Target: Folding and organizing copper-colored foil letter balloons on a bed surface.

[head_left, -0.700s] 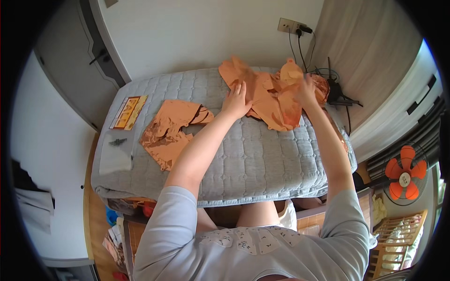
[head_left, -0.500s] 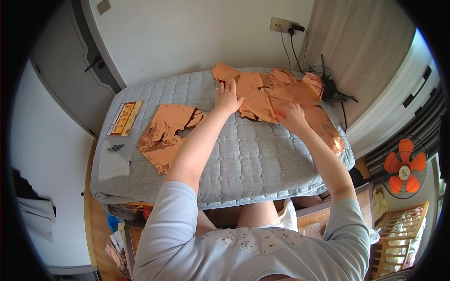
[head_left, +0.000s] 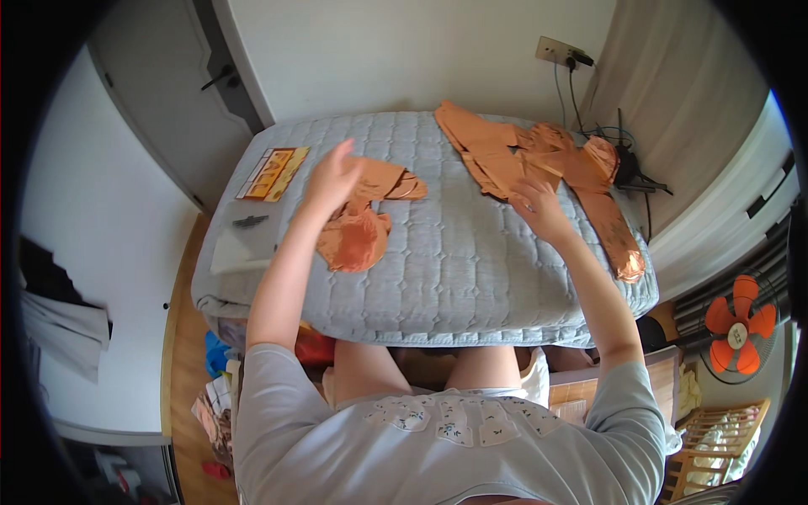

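My left hand (head_left: 333, 178) is raised over the left part of the mattress, fingers stretched out and holding nothing. Just beside and partly behind it lies a crumpled, flat copper-coloured foil balloon (head_left: 360, 236). At the right, my right hand (head_left: 540, 210) has its fingers apart, with the fingertips at the near edge of more flat foil balloons (head_left: 488, 151). These overlap, and one long strip (head_left: 608, 225) runs down toward the mattress's right side. Whether the right fingertips press on the foil or hover over it is hard to see.
The grey quilted mattress (head_left: 454, 278) carries a printed yellow card (head_left: 273, 174) and a clear plastic bag (head_left: 244, 244) at its left. A black router with cables (head_left: 631, 168) sits at the back right corner. An orange-bladed fan (head_left: 737, 335) stands at the right.
My left hand has moved left off the right-hand foil and lifted. The left foil balloon now lies more bunched up. The right-hand foil looks narrower and rearranged. The whole view has shifted.
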`<state>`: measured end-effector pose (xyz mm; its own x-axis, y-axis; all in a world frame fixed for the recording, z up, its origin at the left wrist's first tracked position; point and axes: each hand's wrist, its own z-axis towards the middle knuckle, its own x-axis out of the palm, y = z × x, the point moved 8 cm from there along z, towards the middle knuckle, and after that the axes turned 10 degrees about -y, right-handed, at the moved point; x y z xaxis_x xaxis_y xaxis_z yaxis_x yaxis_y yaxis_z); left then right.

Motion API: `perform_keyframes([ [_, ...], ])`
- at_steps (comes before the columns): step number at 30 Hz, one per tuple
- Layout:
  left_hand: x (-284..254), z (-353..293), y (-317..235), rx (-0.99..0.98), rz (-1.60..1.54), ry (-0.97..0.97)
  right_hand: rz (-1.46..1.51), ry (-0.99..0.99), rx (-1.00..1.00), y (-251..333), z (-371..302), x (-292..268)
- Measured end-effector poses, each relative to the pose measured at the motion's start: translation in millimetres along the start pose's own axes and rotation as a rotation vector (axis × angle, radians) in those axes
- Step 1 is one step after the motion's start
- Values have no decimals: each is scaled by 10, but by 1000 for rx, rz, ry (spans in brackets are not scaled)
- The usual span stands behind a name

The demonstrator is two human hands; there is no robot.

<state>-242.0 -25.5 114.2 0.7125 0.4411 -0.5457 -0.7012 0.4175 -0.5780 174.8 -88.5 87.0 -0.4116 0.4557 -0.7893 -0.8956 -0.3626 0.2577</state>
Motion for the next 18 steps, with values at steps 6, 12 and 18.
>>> perform_keyframes([
  [6,-944,-734,559,-20,222,-88,461,145,-102,1215,99,533],
  [12,-876,-1390,159,-15,131,-182,392,62,-143,1684,374,1060],
  [18,-896,-1784,256,-89,171,-301,363,212,27,2055,344,1301],
])
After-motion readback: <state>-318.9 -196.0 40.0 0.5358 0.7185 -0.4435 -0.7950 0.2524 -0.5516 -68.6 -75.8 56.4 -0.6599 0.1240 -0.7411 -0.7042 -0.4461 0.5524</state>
